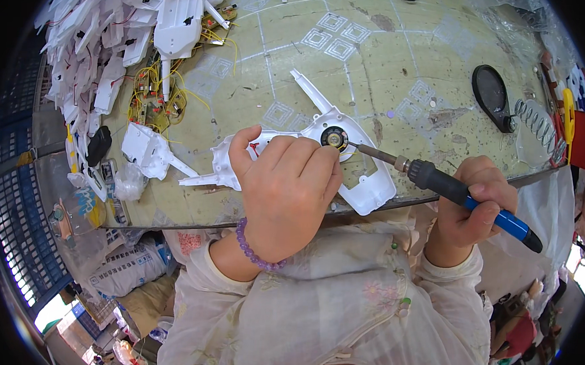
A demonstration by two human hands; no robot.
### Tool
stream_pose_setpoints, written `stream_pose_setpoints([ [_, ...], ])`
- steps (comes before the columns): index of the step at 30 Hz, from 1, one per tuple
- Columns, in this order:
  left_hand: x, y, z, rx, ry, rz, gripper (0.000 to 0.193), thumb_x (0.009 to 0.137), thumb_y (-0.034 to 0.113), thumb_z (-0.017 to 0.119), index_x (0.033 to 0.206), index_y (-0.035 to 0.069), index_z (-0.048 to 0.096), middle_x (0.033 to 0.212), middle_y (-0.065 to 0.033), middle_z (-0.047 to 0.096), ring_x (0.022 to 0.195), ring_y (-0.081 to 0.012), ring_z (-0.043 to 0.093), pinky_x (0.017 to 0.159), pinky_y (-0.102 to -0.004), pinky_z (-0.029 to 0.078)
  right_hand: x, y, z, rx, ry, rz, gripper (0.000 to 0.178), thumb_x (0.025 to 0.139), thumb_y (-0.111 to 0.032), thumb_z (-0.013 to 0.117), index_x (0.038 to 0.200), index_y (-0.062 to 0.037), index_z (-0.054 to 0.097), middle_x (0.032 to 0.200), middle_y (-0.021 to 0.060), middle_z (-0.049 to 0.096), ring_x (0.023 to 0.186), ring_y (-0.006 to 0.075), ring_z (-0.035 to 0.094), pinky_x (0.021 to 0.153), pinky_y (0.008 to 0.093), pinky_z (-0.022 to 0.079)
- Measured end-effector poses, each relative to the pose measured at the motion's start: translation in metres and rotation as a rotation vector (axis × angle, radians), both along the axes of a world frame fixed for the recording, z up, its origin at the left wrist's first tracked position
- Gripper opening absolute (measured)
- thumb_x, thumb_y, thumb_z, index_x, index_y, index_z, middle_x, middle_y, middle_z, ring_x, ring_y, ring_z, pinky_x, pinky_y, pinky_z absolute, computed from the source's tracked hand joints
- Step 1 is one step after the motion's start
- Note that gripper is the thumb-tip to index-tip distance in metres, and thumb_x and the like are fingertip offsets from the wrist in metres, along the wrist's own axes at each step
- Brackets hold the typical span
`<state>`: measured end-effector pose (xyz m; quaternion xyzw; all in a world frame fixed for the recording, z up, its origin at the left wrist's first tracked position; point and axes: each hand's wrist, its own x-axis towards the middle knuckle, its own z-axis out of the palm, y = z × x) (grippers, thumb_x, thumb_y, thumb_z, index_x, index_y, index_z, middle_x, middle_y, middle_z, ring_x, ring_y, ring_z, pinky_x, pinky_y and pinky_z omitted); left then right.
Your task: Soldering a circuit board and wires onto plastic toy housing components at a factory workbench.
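One soldering iron slants across the near right of a worn, yellowish-green bench, the right hand with its fingers closed around the handle. Its tip reaches the right rim of a round black part set in a white plastic housing at the near edge; whether the two touch cannot be told. The left hand curls over the housing just left of the black part, its fingertips hidden, so what those fingers grip, if anything, is impossible to tell. Sound practice would likely be to keep the housing steady, make contact briefly, and hold hot metal clear of the white plastic and the nearby fingers. Below the bench at near left, a pale sack carries blue printed characters; no readable label shows on the iron's blue-and-black handle.
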<state>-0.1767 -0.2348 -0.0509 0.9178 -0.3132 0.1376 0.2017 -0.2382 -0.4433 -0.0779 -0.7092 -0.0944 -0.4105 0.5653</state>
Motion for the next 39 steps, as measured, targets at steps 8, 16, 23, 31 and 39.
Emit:
stream_pose_setpoints([
  [8, -0.001, 0.000, 0.000, 0.006, 0.005, 0.003, 0.013, 0.066, 0.009, 0.074, 0.074, 0.015, 0.064, 0.072, 0.0019, 0.059, 0.072, -0.0154, 0.058, 0.090, -0.0444, 0.033, 0.002, -0.001, -0.004, 0.062, -0.058, -0.036, 0.028, 0.092, -0.027, 0.054, 0.085, -0.0003, 0.049, 0.066, 0.0072, 0.048, 0.050, 0.0162, 0.042, 0.045, 0.0306, 0.033],
  [16, -0.001, 0.000, 0.000, 0.006, -0.002, 0.003, 0.014, 0.066, 0.010, 0.075, 0.075, 0.015, 0.065, 0.073, 0.0020, 0.060, 0.073, -0.0155, 0.058, 0.090, -0.0445, 0.033, 0.002, 0.001, -0.005, 0.081, -0.066, -0.085, 0.027, 0.093, -0.025, 0.051, 0.088, 0.0007, 0.048, 0.068, 0.0081, 0.048, 0.050, 0.0160, 0.042, 0.044, 0.0303, 0.034],
  [23, -0.001, 0.005, 0.001, 0.006, -0.001, -0.040, 0.013, 0.071, 0.012, 0.071, 0.083, 0.013, 0.065, 0.078, 0.0013, 0.059, 0.077, -0.0168, 0.057, 0.090, -0.0475, 0.032, 0.001, 0.000, -0.002, 0.032, -0.041, -0.032, 0.023, 0.096, -0.024, 0.044, 0.090, -0.0011, 0.047, 0.075, 0.0092, 0.048, 0.055, 0.0155, 0.038, 0.050, 0.0293, 0.031],
  [31, 0.007, 0.016, 0.018, -0.211, 0.370, -0.058, 0.016, 0.075, 0.015, 0.073, 0.090, 0.013, 0.071, 0.074, 0.0010, 0.061, 0.076, -0.0172, 0.057, 0.084, -0.0380, 0.033, 0.003, 0.001, -0.002, 0.114, -0.012, -0.092, 0.026, 0.094, -0.024, 0.052, 0.091, 0.0008, 0.049, 0.070, 0.0084, 0.049, 0.056, 0.0153, 0.044, 0.049, 0.0280, 0.034],
  [39, 0.009, 0.013, 0.016, -0.307, 0.423, -0.013, 0.006, 0.074, 0.013, 0.072, 0.079, 0.011, 0.070, 0.072, -0.0008, 0.061, 0.073, -0.0189, 0.056, 0.080, -0.0351, 0.033, 0.002, 0.001, -0.006, 0.169, -0.021, -0.076, 0.021, 0.094, -0.021, 0.049, 0.092, 0.0004, 0.048, 0.073, 0.0096, 0.049, 0.060, 0.0161, 0.041, 0.054, 0.0288, 0.033],
])
